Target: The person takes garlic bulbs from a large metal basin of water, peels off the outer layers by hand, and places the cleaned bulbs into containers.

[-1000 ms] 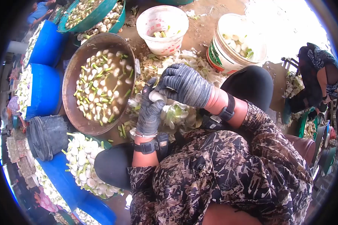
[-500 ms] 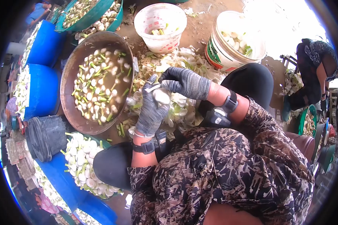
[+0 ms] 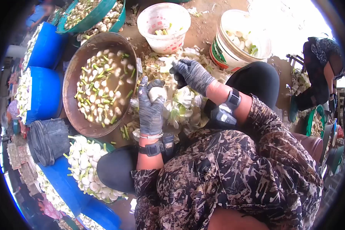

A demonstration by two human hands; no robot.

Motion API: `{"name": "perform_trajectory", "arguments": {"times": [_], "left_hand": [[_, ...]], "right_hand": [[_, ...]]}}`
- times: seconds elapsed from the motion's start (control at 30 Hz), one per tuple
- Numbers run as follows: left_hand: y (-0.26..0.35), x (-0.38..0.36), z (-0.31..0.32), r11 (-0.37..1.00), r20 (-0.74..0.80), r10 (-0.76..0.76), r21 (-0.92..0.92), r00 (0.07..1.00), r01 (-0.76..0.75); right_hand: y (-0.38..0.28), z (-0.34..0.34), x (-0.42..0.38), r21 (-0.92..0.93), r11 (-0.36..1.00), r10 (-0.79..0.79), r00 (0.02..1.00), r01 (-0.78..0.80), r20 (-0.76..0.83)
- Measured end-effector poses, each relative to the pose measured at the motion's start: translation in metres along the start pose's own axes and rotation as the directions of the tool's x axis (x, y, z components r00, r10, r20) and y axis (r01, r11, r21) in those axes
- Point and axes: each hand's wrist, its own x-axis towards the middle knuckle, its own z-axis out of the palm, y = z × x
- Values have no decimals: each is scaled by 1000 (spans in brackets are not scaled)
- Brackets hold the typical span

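Just right of the brown basin [image 3: 77, 63], the person's left hand [image 3: 151, 109], in a grey glove, grips a whitish bulb [image 3: 156, 93]. The bulb sits in the bend between thumb and fingers, the thumb against its lower side and the fingers around its left and upper sides, leaving much of its pale surface bare. Farther from the basin than the bulb is, the right hand [image 3: 193, 76], gloved alike, stands apart from it with fingers curled and bunched; whether they pinch anything cannot be told.

Loose peelings [image 3: 184, 109] lie to the right of the basin, below and around both hands. Up and to the right of the basin stands a pink-marked bucket [image 3: 164, 45], and well to its right a larger pail [image 3: 233, 53] with more bulbs inside. Below the basin is a heap of white bulbs [image 3: 86, 165]; blue tubs [image 3: 46, 94] stand to its left.
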Motion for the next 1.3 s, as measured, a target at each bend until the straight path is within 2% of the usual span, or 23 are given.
{"name": "perform_trajectory", "arguments": {"times": [0.03, 0.1, 0.13, 0.17, 0.2, 0.27, 0.3, 0.33, 0.43, 0.5, 0.57, 0.63, 0.67, 0.73, 0.83, 0.87, 0.9, 0.93, 1.03, 1.1, 1.13, 1.2, 1.3], "left_hand": [[-1, 0, 1, 998, 5, 26, -65, 1000, -26], [15, -1, 6, 995, 40, 19, -101, 999, -15], [27, -2, 10, 995, 65, 16, 97, 998, -22], [33, -3, 13, 956, 89, 6, 292, 996, -32], [19, -3, 11, 995, 136, -71, -66, 988, 80], [16, -6, 8, 981, 158, -88, -156, 984, 112], [9, -6, 4, 986, 167, -59, -142, 984, 83], [1, -6, -1, 990, 175, -31, -130, 984, 54], [5, -9, -7, 994, 211, 4, 102, 978, -26], [17, -11, -5, 995, 178, -2, 99, 984, -16], [20, -11, -13, 979, 138, -185, 110, 973, 170], [23, -9, -12, 985, 110, -154, 102, 982, 143], [26, -8, -11, 982, 90, -164, 107, 982, 154], [27, -6, -9, 981, 69, -171, 108, 983, 164], [20, -7, -1, 990, -43, -116, 69, 992, 119], [16, -6, 2, 996, -69, -75, 35, 995, 77], [14, -6, 3, 999, -96, -35, 4, 995, 36], [14, -7, 2, 990, -105, 11, 142, 994, 4], [3, -6, 0, 997, -115, -51, 53, 992, 57], [12, -8, 4, 991, -97, -94, -106, 991, 84], [16, -9, 5, 958, -72, -134, -263, 988, 111], [15, -8, 0, 973, -49, -130, -196, 990, 118], [14, -4, -4, 994, -32, -102, -41, 994, 101]], "right_hand": [[2, -2, 0, 0, 1000, -4, 1000, 4, 0], [-9, 3, -9, -396, 904, -49, 960, 160, 276], [-13, 4, -12, -554, 762, -81, 899, 334, 430], [-4, 8, -8, -525, 807, 9, 882, 272, 471], [4, 11, -6, -504, 840, 100, 856, 200, 507], [10, 6, -9, -490, 871, 243, 836, 36, 492], [12, 3, -10, -541, 701, -90, 810, 464, 579], [12, 3, -10, -522, 356, -365, 629, 775, 686], [25, 8, -11, -610, 311, -469, 677, 728, 568], [29, 11, -16, -580, 221, -588, 581, 784, 562], [31, 14, -21, -733, 265, -491, 742, 626, 456], [28, 20, -22, -742, 340, -467, 788, 578, 401], [17, 25, -28, -685, 577, -353, 892, 444, 281], [18, 29, -28, -585, 765, -201, 963, 270, 182], [28, 32, -21, -514, 693, -523, 843, 506, 124], [10, 40, -22, -67, 991, -124, 990, 120, -60], [1, 43, -21, 431, 853, 335, 942, -296, -16], [19, 35, -9, 514, 805, 320, 947, -295, 43], [31, 14, 6, 632, 717, 269, 953, -292, 135], [25, 4, 9, 628, 735, 300, 953, -256, 37], [23, 0, 13, 433, 877, 242, 970, -209, -23], [19, -7, 18, 81, 995, 62, 996, -57, -61], [1, -5, 1, -132, 980, -145, 989, 147, 25]]}}
